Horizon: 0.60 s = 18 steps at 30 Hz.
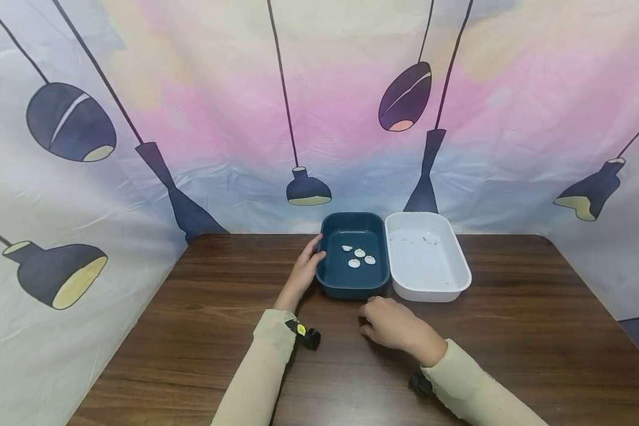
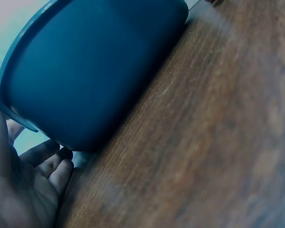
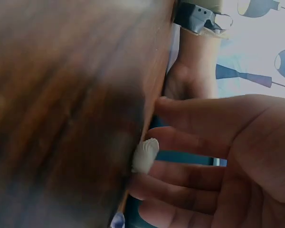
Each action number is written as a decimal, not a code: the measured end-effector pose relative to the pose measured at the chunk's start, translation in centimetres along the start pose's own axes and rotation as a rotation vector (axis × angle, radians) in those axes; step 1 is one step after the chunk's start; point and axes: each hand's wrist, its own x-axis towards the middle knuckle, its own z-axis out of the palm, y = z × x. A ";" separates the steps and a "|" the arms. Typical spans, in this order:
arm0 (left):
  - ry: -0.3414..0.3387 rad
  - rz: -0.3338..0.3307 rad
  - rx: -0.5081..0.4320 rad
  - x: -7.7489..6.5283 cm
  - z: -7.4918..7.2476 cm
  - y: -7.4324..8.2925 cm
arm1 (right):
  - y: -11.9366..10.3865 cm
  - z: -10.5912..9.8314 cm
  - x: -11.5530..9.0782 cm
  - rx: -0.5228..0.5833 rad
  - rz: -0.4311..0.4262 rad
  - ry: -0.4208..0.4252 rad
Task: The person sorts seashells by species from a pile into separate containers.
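In the head view my left hand [image 1: 305,273] rests along the left side of a dark teal dish [image 1: 351,291], thumb and fingers at its rim. The left wrist view shows the same hand [image 2: 31,180] with relaxed fingers against the dish's end [image 2: 85,76]. Several small white shells [image 1: 354,264] lie on the dish floor. In front of the dish my right hand [image 1: 396,328] is low over the table. A ribbed white shell [image 3: 146,156] stands at the fingertips of this hand [image 3: 218,156] in the right wrist view, with the thumb apart from it.
A white rectangular dish [image 1: 431,290] stands against the teal dish on the right, with small dark specks inside. Both are on a brown wood-grain table [image 1: 202,331], near its back edge. Behind hangs a cloth backdrop [image 1: 346,118] printed with lamps.
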 end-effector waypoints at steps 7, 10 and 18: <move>0.004 0.012 0.000 0.0 0.0 0.0 | 0.3 0.5 0.2 0.004 -0.092 0.023; 0.005 0.012 0.001 0.0 0.0 0.0 | 0.4 0.6 0.3 0.026 -0.106 0.027; 0.012 0.011 0.007 0.0 0.2 0.0 | 0.2 0.4 0.3 0.010 -0.019 0.013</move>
